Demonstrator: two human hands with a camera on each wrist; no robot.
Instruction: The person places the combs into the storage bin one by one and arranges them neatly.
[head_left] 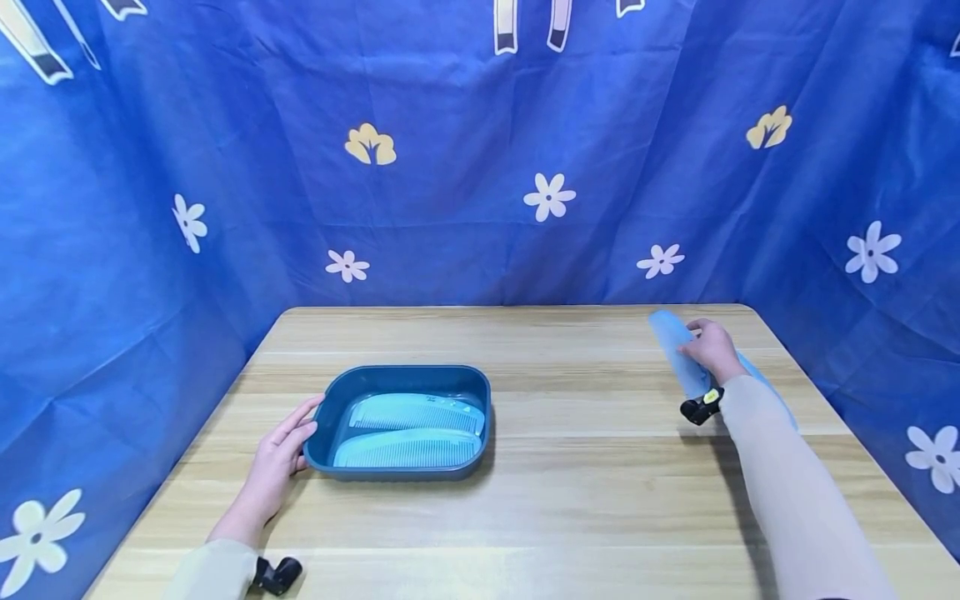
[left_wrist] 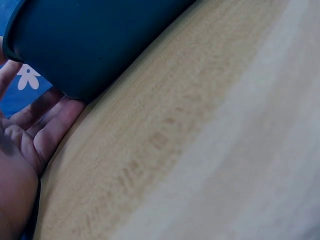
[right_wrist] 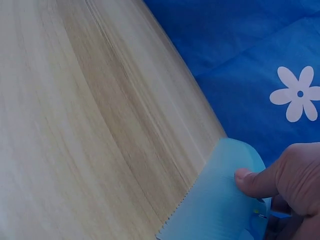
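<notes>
Combs [head_left: 408,450] of light-blue, see-through plastic with fine teeth number three in plain view: two lie one behind the other, teeth toward the person, inside a single dark-teal, rounded-rectangular plastic basin [head_left: 397,474], and the third, the held comb [head_left: 675,346], is in the right hand [head_left: 711,346]. A fourth light-blue piece [head_left: 768,390] shows past the right sleeve [head_left: 795,483]; the sleeve covers most of it, so its full shape cannot be told. The right hand pinches its comb, thumb flat on the near face in the right wrist view and the other fingers behind; the comb reaches out from the fingertips toward the left, its toothed edge turned to the table, near the right rear corner. Whether it touches the surface cannot be told. The left hand [head_left: 273,467] is spread and relaxed against the basin's left end, some fingertips near the rim and others low by its base, with the two combs just beyond that wall. Two black wrist devices [head_left: 277,575], one per arm, sit above one pale wood-grain table [head_left: 570,500]. Around it hangs blue cloth [head_left: 450,208] printed with seven white flowers [head_left: 550,197] and two yellow trees [head_left: 371,144].
</notes>
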